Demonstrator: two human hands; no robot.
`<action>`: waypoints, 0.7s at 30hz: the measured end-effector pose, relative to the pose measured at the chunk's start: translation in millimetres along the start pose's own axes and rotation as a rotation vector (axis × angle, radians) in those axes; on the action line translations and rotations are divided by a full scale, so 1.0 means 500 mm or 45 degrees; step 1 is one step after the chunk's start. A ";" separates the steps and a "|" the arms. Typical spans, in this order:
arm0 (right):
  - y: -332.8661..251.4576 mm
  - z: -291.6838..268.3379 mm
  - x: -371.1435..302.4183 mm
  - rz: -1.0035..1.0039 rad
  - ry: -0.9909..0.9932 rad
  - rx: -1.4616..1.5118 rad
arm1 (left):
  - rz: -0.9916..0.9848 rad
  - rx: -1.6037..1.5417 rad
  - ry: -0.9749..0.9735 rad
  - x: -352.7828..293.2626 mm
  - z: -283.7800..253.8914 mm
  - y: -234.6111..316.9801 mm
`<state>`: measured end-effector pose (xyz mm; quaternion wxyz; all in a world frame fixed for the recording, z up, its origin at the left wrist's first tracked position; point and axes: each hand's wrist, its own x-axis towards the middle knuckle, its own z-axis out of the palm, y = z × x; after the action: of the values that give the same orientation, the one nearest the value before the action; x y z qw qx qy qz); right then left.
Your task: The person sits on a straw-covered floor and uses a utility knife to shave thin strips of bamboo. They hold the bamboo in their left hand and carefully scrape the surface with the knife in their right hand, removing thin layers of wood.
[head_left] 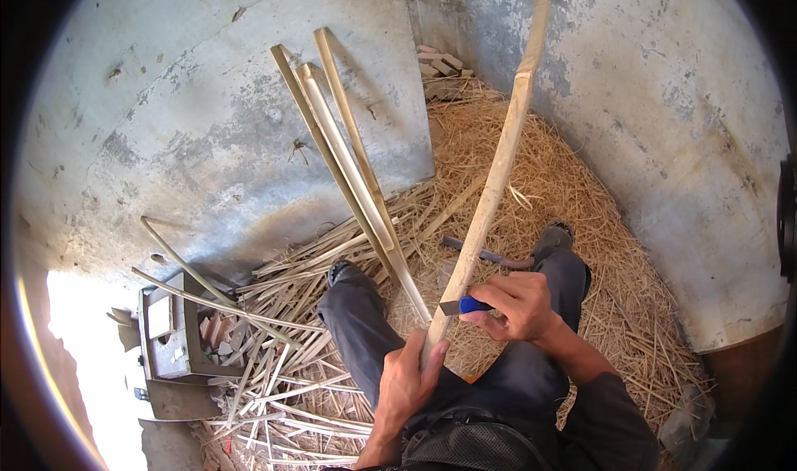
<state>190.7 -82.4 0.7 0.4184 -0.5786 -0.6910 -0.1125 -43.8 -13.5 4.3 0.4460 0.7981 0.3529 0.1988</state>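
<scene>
A long, pale split-bamboo strip [496,180] with a bend at a node slants from my lap up past the top edge. Near its lower end my left hand [408,373] is wrapped round it, the thumb lying along the strip. My right hand [516,307] is closed round the blue handle of a knife [475,305]. Its short dark blade lies across the strip, just above my left hand. How far the blade bites into the bamboo cannot be made out. Both hands are in front of my spread knees.
Several bamboo lengths [353,151] lean on the left wall [207,114]. Loose split sticks [290,388] cover the floor at left, beside an open box [176,338] of scraps. Straw-like shavings [618,263] lie up to the right wall. A dark curved bar [486,253] rests near my right foot.
</scene>
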 end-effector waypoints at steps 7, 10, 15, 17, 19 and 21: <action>0.108 -0.053 0.031 0.417 0.377 -0.083 | -0.008 -0.021 0.020 -0.035 0.015 -0.027; 0.181 -0.080 0.017 0.554 0.368 -0.037 | -0.181 -0.054 -0.210 -0.054 0.007 -0.025; 0.179 -0.070 -0.011 0.821 0.462 0.574 | -0.076 -0.425 -0.294 -0.042 0.018 -0.072; 0.159 -0.053 -0.011 0.869 0.403 0.874 | -0.152 -0.652 -0.412 -0.030 0.015 -0.093; 0.136 -0.040 -0.008 0.902 0.293 1.052 | -0.250 -0.860 -0.517 -0.029 0.015 -0.120; 0.106 -0.032 0.009 0.905 0.230 1.196 | -0.280 -0.904 -0.580 -0.026 0.009 -0.130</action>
<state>245.4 -73.3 -3.8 0.6987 -0.5157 -0.3923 0.3034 -74.7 -2.9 -53.5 0.7779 0.5763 0.2382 0.0780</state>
